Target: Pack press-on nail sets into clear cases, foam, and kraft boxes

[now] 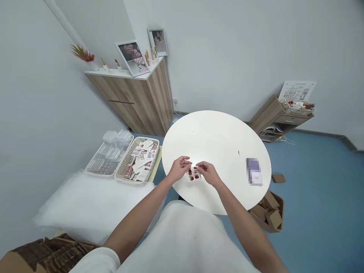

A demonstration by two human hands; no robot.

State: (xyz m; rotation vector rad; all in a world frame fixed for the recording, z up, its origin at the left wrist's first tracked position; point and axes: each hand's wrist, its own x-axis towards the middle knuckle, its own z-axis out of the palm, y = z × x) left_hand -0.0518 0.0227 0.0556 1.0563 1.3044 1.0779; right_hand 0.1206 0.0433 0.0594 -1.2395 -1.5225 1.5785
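Note:
A small set of dark red and pinkish false nails (193,173), in rows on what looks like a clear holder, is at the near side of the round white table (216,132). My left hand (179,169) is at its upper left, thumb and index finger closed at the edge. On the opposite side, my right hand (209,173) pinches the upper right edge. Both hands are low over the tabletop. Whether the holder rests on the table or is slightly lifted, I cannot tell.
Left of the table are a white basket of nail cards (139,167) and a basket of clear plastic cases (106,159), beside white wrapping material (93,203). A blurred purple item (253,168) lies on the table's right. An open carton (269,212) stands on the floor.

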